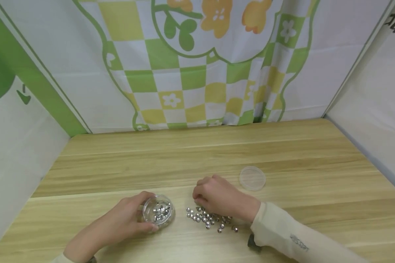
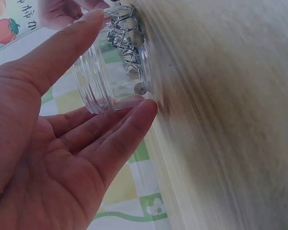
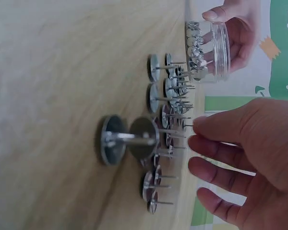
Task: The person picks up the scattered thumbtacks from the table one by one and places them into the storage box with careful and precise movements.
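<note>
My left hand (image 1: 120, 223) grips a clear round jar (image 1: 172, 216) from its left side, thumb and fingers around the wall. Silver thumbtacks (image 2: 129, 28) lie inside the jar, seen through its side in the left wrist view. To the right, my right hand (image 1: 218, 195) reaches over a loose pile of thumbtacks (image 1: 204, 218) on the table. In the right wrist view those tacks (image 3: 153, 98) lie on their heads, pins up. Thumb and index finger of the right hand (image 3: 264, 158) come together at the pin of one tack at the pile's edge.
A clear round lid (image 1: 252, 178) lies flat on the wooden table (image 1: 135, 164), beyond the right hand. A patterned curtain (image 1: 166, 78) hangs along the table's back edge. White panels (image 1: 375, 109) stand at the sides.
</note>
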The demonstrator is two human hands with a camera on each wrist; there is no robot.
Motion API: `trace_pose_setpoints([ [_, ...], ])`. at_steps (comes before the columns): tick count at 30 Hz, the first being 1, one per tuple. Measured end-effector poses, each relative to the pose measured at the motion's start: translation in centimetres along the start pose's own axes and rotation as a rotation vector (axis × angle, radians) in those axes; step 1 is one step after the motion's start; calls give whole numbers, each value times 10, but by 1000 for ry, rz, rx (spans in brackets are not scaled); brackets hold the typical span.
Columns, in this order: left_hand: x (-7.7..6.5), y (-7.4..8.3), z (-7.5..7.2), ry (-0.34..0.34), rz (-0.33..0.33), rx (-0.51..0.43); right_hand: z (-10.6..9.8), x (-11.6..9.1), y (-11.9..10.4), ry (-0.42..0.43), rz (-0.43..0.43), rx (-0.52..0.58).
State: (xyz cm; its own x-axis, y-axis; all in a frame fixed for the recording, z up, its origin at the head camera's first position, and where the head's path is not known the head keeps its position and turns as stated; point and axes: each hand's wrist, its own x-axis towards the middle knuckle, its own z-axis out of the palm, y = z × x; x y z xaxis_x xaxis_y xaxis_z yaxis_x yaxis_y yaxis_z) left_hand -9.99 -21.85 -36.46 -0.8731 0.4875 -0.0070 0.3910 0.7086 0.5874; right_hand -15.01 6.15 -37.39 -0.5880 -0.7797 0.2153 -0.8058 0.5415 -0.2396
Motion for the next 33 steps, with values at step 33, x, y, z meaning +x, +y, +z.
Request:
trace_pose_setpoints([
  [33,-1,0,-2,-40,17,-23,1,59,-56,125,-138,-110],
])
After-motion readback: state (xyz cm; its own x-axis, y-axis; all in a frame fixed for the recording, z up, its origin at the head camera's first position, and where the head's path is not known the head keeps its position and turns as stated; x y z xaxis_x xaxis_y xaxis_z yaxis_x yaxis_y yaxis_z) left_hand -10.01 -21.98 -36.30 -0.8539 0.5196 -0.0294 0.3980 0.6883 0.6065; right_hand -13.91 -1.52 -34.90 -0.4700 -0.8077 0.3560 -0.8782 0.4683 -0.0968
